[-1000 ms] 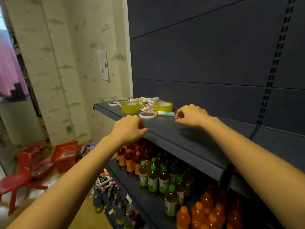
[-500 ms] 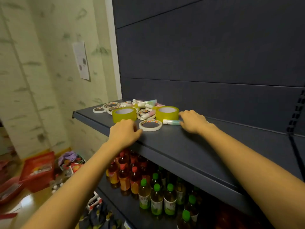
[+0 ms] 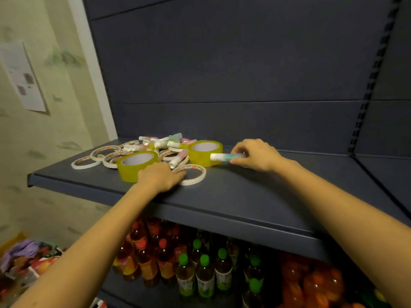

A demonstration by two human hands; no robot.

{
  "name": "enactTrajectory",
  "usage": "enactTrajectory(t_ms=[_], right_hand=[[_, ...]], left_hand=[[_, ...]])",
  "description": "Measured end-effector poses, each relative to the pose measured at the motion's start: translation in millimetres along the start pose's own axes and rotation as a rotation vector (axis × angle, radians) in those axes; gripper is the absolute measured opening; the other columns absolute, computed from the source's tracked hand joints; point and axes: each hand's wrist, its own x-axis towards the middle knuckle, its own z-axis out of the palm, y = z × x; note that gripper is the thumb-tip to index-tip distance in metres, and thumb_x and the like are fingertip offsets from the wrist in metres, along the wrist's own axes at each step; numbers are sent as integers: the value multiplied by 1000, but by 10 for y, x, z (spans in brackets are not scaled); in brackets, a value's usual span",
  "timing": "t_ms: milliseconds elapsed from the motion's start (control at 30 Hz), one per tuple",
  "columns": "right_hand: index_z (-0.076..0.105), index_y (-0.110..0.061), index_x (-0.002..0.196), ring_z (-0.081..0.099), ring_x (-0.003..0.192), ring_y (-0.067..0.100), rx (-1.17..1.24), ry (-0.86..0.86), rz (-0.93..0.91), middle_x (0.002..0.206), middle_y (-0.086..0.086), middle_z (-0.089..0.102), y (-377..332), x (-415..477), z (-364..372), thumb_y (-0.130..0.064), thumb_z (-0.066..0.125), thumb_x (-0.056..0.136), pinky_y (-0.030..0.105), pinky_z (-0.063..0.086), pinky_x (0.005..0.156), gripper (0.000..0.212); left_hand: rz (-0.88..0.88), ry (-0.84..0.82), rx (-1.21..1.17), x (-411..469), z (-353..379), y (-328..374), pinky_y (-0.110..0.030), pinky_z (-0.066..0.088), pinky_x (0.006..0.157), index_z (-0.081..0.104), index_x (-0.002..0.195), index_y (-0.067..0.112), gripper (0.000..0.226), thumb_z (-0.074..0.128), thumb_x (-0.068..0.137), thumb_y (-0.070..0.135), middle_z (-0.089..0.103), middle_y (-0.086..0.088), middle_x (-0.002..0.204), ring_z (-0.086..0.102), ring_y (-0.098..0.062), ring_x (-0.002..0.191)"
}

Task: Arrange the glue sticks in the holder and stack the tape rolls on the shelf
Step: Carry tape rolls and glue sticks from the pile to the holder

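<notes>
Two hands on dark shelf (image 3: pixel 244 196): right hand (image 3: pixel 258 155) pinches glue stick (image 3: pixel 222 157), left hand (image 3: pixel 159 176) seemingly touches tape ring (image 3: pixel 196 174).

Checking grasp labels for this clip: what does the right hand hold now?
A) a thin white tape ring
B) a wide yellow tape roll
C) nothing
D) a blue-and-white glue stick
D: the right hand has its fingers and thumb pinched around one end of the blue-and-white glue stick, which points toward the wide yellow tape roll on the shelf; its grip is not on any roll.
</notes>
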Motion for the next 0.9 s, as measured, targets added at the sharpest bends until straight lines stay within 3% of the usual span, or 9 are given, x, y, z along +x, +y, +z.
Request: enactTrajectory(t_ms=[100, 167, 267, 333, 400, 500, 600, 733, 900], right_hand=[[68, -30, 95, 59, 91, 15, 173, 96, 28, 93, -9, 58, 81, -212, -152, -37, 70, 82, 34, 49, 82, 16], [69, -24, 95, 55, 79, 5, 247, 163, 41, 92, -8, 59, 156, -387, -242, -32, 72, 82, 18, 45, 74, 15], [70, -16, 103, 51, 69, -2, 296, 230, 85, 90, -10, 59, 285, -683, -396, -25, 71, 83, 2, 38, 61, 22], [68, -15, 106, 52, 67, 0, 322, 273, 133, 87, -11, 59, 412, -879, -488, -24, 73, 82, -1, 39, 60, 26], [66, -17, 106, 54, 66, 3, 335, 310, 189, 87, -9, 59, 562, -1078, -574, -25, 75, 79, 1, 42, 61, 30], [64, -19, 102, 56, 68, 7, 348, 364, 260, 90, -4, 60, 810, -1420, -729, -22, 78, 77, 11, 46, 69, 29], [62, -20, 98, 55, 65, 4, 331, 427, 335, 85, -7, 60, 1107, -1822, -921, -21, 78, 77, 7, 44, 66, 27], [55, -19, 96, 53, 65, 9, 320, 478, 416, 86, -1, 59, 1569, -2342, -1170, -16, 77, 77, 19, 46, 69, 30], [50, -19, 97, 53, 63, 6, 204, 537, 498, 83, -4, 56, 2147, -2874, -1540, -17, 77, 77, 23, 46, 68, 33]], left_hand=[[56, -62, 16, 65, -15, 32, -37, 43, 95, 50, 133, 15, 53, 48, 91, 46, 52, -16, 135, 52, -34, 118], [112, -48, 8, 48, -58, 98, -38, 41, 98, 43, 140, 17, 56, 48, 92, 46, 46, -18, 141, 48, -35, 123], [200, 14, -23, -9, -143, 279, -38, 41, 95, 59, 115, 7, 46, 47, 93, 46, 55, -21, 129, 52, -36, 117], [256, 37, -50, -60, -212, 505, -40, 46, 90, 62, 83, 8, 42, 49, 91, 48, 63, -23, 110, 58, -37, 104], [321, 46, -73, -126, -272, 818, -37, 47, 79, 60, 67, 9, 48, 50, 88, 51, 63, -21, 89, 60, -37, 91], [401, 60, -86, -298, -309, 1355, -30, 38, 67, 61, 63, 9, 50, 51, 87, 52, 57, -12, 71, 53, -32, 76], [468, 43, -97, -447, -231, 1887, -30, 35, 66, 55, 57, 13, 48, 52, 88, 49, 48, -4, 60, 49, -26, 70], [571, -1, -111, -635, -71, 2537, -30, 36, 65, 62, 68, 10, 48, 50, 90, 50, 48, -2, 59, 50, -27, 71], [639, 15, -137, -930, 83, 3277, -25, 31, 51, 60, 68, 10, 45, 49, 89, 48, 47, -2, 58, 44, -21, 59]])
